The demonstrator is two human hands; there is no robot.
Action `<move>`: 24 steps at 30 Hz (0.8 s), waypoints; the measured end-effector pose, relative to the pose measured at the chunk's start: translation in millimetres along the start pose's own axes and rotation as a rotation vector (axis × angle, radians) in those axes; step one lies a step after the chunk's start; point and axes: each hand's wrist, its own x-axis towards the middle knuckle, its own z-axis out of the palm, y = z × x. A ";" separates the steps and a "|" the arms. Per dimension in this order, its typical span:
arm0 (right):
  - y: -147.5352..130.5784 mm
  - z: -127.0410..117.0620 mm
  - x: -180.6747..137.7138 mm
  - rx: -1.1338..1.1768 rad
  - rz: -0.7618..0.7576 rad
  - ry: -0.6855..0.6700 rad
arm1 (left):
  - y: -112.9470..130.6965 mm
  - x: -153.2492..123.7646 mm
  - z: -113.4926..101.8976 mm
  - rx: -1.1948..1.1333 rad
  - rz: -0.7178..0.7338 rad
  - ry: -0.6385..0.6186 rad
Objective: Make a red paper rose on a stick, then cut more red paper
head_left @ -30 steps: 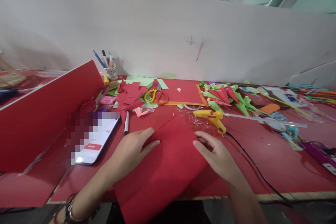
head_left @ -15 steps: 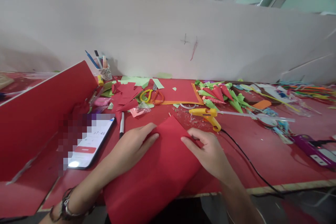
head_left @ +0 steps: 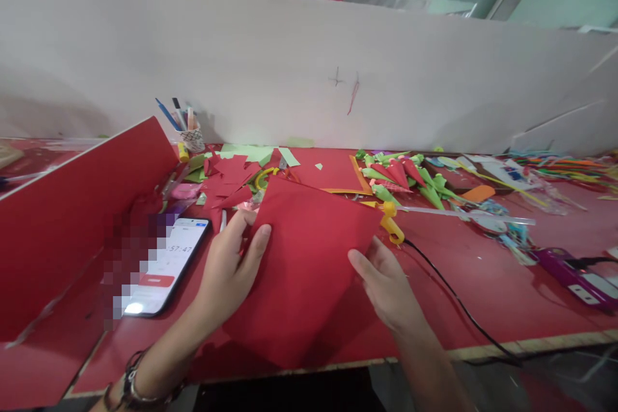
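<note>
One red paper sheet (head_left: 304, 264) tilted above surface (head_left: 483, 283), fingers of left hand (head_left: 226, 270) clasping its left edge, fingers of right hand (head_left: 386, 286) pinching its right edge, phone (head_left: 167, 264) nearby

Both hands, left hand (head_left: 226, 267) and right hand (head_left: 386, 286), hold a red paper sheet (head_left: 304, 264) lifted above the red table (head_left: 483, 290), a phone (head_left: 167, 264) nearby.

Matt red paper sheet (head_left: 304, 270), glossy red tabletop (head_left: 506, 296), shiny plastic glue gun (head_left: 392, 226)

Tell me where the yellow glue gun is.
Head view, right of centre: the yellow glue gun lies half hidden behind the red sheet, just beyond the right hand.
</note>
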 end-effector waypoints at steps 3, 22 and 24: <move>-1.1 1.5 -0.4 -0.085 0.043 0.068 | 2.1 -2.5 3.0 -0.148 -0.073 -0.039; -2.8 1.0 0.1 -0.154 0.034 0.077 | -8.3 -4.6 -3.2 -0.606 -0.493 -0.395; -2.9 1.0 0.1 -0.161 0.039 0.080 | -6.2 -3.9 -4.4 -0.562 -0.488 -0.375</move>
